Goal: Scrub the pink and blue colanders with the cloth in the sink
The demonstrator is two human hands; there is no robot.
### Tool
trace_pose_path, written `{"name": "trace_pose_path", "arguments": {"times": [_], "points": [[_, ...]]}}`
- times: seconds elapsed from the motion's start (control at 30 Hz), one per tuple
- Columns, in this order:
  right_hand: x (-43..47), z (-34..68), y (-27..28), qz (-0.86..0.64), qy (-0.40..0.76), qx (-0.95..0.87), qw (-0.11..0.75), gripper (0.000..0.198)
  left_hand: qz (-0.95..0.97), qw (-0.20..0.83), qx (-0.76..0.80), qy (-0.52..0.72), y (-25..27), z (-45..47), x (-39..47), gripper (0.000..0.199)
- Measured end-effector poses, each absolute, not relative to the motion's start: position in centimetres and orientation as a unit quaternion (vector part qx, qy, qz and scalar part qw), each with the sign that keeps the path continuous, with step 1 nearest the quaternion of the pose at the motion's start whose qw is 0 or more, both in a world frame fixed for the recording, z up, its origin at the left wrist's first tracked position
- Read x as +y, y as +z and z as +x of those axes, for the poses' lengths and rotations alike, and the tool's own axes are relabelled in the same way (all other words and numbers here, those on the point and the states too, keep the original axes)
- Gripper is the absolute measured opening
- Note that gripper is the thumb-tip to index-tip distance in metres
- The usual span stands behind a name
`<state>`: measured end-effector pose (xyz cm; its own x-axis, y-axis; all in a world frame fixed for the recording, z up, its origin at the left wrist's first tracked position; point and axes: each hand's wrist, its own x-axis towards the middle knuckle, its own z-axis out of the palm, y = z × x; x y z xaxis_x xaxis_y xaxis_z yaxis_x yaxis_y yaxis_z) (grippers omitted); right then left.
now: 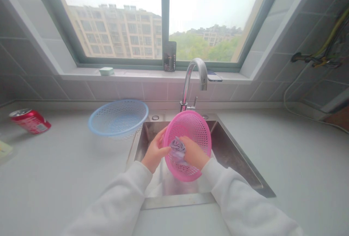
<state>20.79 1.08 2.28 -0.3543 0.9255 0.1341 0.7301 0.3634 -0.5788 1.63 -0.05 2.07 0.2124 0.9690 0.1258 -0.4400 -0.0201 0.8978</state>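
Note:
A pink plastic basket [188, 119] with a holed wall is held tilted over the sink, its open side facing me. My left hand [156, 150] grips its left rim, thumb over the edge and fingers behind. Inside the basket my right hand [195, 152] is closed on a crumpled greyish-lilac cloth [177, 147], which lies against the inner wall. The right fingertips are partly hidden by the cloth. Beneath is a stainless steel sink [237, 159], and the chrome faucet [187, 83] arches just behind the basket. No water shows at its spout.
A blue basket [94, 128] stands left of the sink. A red can [31, 121] lies on its side at the far left. On the sill are a pale green box [106, 71], an upright phone [170, 56] and a flat phone [214, 76]. Cables [324, 52] hang at the right wall.

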Motion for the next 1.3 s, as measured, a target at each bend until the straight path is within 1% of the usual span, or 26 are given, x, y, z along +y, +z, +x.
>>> {"name": "trace_pose_path", "arguments": {"times": [0.1,0.17,0.23,0.3,0.37,0.43,0.5,0.57,0.63,0.7,0.8,0.9,1.0,1.07,1.13,1.3], "points": [[2.1,22.1,2.0,-0.593,0.181,-0.75,0.23,0.027,0.45,0.634,0.297,0.555,2.3,1.3,0.1,0.096],[2.7,22.9,2.0,-0.628,0.155,-0.713,0.27,0.03,0.47,0.643,0.297,0.526,2.3,1.3,0.0,0.095],[2.9,23.1,2.1,-0.621,0.142,-0.703,0.316,0.031,0.499,0.642,0.311,0.491,2.1,1.3,0.0,0.092],[2.6,22.7,2.2,-0.562,0.156,-0.74,0.335,0.028,0.519,0.63,0.325,0.477,1.8,1.5,-0.1,0.091],[1.9,22.0,2.3,-0.473,0.201,-0.8,0.311,0.027,0.517,0.625,0.32,0.489,1.5,1.6,-0.1,0.092],[1.4,21.3,2.2,-0.412,0.244,-0.837,0.267,0.032,0.5,0.626,0.304,0.515,1.6,1.5,0.0,0.094],[1.3,21.2,2.0,-0.42,0.247,-0.841,0.233,0.038,0.48,0.624,0.29,0.544,1.8,1.4,0.1,0.095],[1.7,21.7,1.9,-0.478,0.218,-0.822,0.223,0.038,0.467,0.617,0.286,0.565,2.2,1.2,0.2,0.095],[2.3,22.6,1.8,-0.544,0.187,-0.783,0.237,0.036,0.468,0.618,0.284,0.565,2.4,1.0,0.3,0.095],[2.8,23.2,1.9,-0.586,0.161,-0.744,0.277,0.033,0.482,0.624,0.286,0.544,2.4,0.9,0.3,0.095],[2.8,23.2,2.2,-0.577,0.141,-0.732,0.333,0.026,0.517,0.633,0.297,0.494,1.9,1.1,0.2,0.094],[1.9,22.1,2.5,-0.493,0.187,-0.788,0.319,0.02,0.537,0.639,0.3,0.462,1.4,1.5,0.1,0.092],[1.2,21.2,2.6,-0.432,0.233,-0.828,0.272,0.025,0.523,0.641,0.299,0.476,1.5,1.7,0.1,0.094],[1.3,21.2,2.5,-0.45,0.229,-0.82,0.271,0.028,0.506,0.637,0.294,0.501,1.8,1.7,0.1,0.095],[1.8,21.8,2.3,-0.496,0.206,-0.793,0.287,0.028,0.497,0.636,0.289,0.514,2.1,1.5,0.1,0.095],[3.0,23.5,1.8,-0.599,0.149,-0.718,0.321,0.031,0.517,0.657,0.291,0.465,1.7,1.2,0.3,0.092]]}}
